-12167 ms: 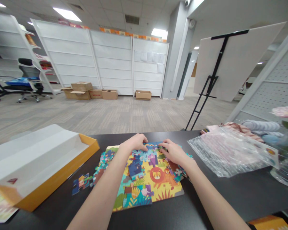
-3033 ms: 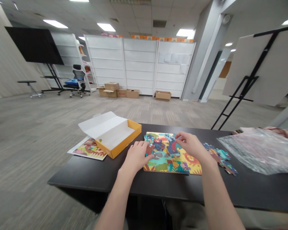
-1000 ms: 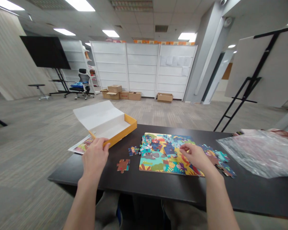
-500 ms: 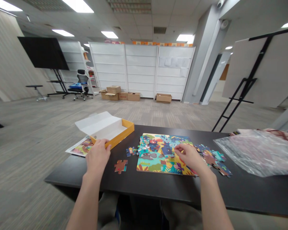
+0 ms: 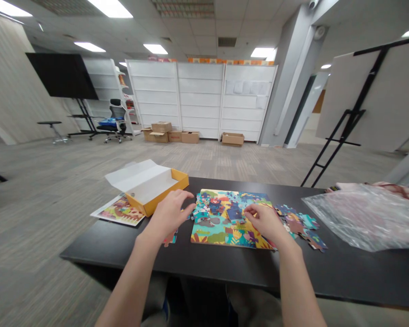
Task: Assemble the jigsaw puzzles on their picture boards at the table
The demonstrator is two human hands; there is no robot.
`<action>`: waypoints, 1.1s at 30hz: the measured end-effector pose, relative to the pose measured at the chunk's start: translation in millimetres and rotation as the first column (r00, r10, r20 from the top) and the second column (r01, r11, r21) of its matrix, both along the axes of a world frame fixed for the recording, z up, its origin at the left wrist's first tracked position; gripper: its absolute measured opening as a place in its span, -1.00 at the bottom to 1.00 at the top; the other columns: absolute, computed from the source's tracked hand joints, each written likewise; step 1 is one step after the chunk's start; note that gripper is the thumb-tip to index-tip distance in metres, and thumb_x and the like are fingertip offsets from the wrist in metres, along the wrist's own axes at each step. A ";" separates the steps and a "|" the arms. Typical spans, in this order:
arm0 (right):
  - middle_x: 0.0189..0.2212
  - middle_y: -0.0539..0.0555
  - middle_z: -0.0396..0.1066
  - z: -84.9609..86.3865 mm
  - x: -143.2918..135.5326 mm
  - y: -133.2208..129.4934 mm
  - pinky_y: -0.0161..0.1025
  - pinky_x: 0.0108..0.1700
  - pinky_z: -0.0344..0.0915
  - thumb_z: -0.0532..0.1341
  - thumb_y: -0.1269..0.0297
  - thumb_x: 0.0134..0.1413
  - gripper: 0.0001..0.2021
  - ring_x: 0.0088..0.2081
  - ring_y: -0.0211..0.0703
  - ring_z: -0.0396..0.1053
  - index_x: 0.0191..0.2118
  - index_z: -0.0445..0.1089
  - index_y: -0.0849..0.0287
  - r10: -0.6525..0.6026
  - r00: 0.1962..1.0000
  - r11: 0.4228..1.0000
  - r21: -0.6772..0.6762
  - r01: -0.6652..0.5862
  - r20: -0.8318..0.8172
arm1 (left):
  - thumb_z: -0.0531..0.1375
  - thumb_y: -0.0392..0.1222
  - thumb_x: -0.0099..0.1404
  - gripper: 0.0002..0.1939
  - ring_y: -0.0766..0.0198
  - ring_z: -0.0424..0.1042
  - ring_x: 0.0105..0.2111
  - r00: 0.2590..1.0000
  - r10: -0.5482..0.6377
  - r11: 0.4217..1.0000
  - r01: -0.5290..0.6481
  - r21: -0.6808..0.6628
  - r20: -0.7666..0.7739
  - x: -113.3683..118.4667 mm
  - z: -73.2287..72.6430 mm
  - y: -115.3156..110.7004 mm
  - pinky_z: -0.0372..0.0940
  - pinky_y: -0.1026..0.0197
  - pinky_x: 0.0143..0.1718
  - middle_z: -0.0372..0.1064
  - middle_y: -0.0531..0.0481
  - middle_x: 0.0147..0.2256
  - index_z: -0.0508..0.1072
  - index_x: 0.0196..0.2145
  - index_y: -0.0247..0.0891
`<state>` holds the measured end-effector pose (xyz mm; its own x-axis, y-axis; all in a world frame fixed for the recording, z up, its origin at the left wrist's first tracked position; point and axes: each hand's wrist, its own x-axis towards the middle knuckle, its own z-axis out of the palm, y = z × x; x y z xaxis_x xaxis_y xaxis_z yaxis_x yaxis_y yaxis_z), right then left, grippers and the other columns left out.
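Note:
A colourful puzzle board (image 5: 221, 234) lies on the black table, with loose pieces heaped on its upper left part. My left hand (image 5: 172, 212) is open just left of the board, thumb and fingers apart, above a few pieces it partly hides. A brown piece (image 5: 169, 238) shows below that hand. My right hand (image 5: 264, 219) is over the board's right part, thumb and forefinger pinched together near a dark blue piece (image 5: 234, 213); anything between the fingertips is too small to make out. More loose pieces (image 5: 296, 223) lie right of the board.
An open yellow box (image 5: 150, 204) with a white lid flap stands at the table's left, partly over a picture sheet (image 5: 117, 211). Clear plastic bags (image 5: 364, 220) cover the right side. The table's front edge (image 5: 204, 274) is close to me.
My left hand has let go of the yellow box and moved right, opening beside the board. My right hand has shifted slightly left. The box sits slightly further left.

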<state>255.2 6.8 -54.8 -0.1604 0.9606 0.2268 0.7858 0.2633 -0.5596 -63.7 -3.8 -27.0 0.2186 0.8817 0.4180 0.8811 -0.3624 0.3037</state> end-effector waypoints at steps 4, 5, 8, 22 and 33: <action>-0.39 0.08 0.57 4.4 -3.8 -0.4 -0.25 -0.30 0.27 0.14 0.29 0.12 -0.82 -0.37 -0.12 0.47 -0.32 0.49 0.15 0.013 1.000 1.000 -0.002 -0.013 -0.006 | 0.32 0.17 0.17 -0.28 -0.08 0.34 0.11 0.961 -0.240 0.923 0.183 -0.339 -0.135 35.1 -5.2 33.2 0.27 0.00 0.11 0.33 -0.20 0.15 0.35 0.21 -0.15; -0.38 0.08 0.57 5.1 -4.4 -0.5 -0.25 -0.30 0.27 0.13 0.29 0.12 -0.82 -0.37 -0.12 0.47 -0.32 0.49 0.15 0.016 1.000 1.000 -0.001 -0.016 -0.010 | 0.32 0.22 0.14 -0.23 -0.12 0.31 0.14 0.956 -0.257 0.907 0.188 -0.376 -0.142 42.4 -7.7 40.9 0.25 -0.04 0.13 0.30 -0.19 0.18 0.34 0.23 -0.10; -0.38 0.08 0.57 5.4 -5.1 -1.0 -0.25 -0.30 0.27 0.13 0.30 0.13 -0.82 -0.36 -0.12 0.47 -0.32 0.48 0.15 0.012 1.000 1.000 -0.010 -0.012 -0.016 | 0.32 0.30 0.11 -0.23 -0.21 0.19 0.22 0.945 -0.282 0.896 0.198 -0.398 -0.165 54.8 -17.2 56.7 0.19 -0.20 0.16 0.20 -0.11 0.27 0.33 0.24 0.12; -0.36 0.08 0.57 2.7 -4.0 -1.2 -0.23 -0.31 0.27 0.12 0.23 0.15 -0.81 -0.35 -0.07 0.48 -0.32 0.48 0.13 -0.005 1.000 0.997 -0.073 0.004 -0.010 | 0.15 -0.11 0.35 -0.66 0.03 0.37 0.12 0.970 0.026 0.971 -0.082 -0.227 -0.240 17.0 -30.2 50.5 0.26 0.04 0.09 0.46 -0.07 0.08 0.49 0.05 -0.11; -0.39 0.08 0.56 -3.0 2.3 -2.3 -0.24 -0.32 0.29 0.12 0.25 0.15 -0.82 -0.37 -0.10 0.48 -0.33 0.46 0.13 0.005 0.999 0.997 -0.073 -0.007 -0.034 | 0.01 -0.36 0.32 -0.64 -0.03 0.41 0.02 0.947 0.130 0.968 -0.186 -0.171 -0.292 23.0 -23.0 43.6 0.31 -0.03 -0.01 0.46 -0.22 0.00 0.49 -0.03 -0.25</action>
<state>257.5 4.5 -57.8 -0.1594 0.9739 0.1619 0.7647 0.2255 -0.6036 -40.7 39.8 -50.0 0.1524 0.9720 0.1788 0.9812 -0.1704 0.0901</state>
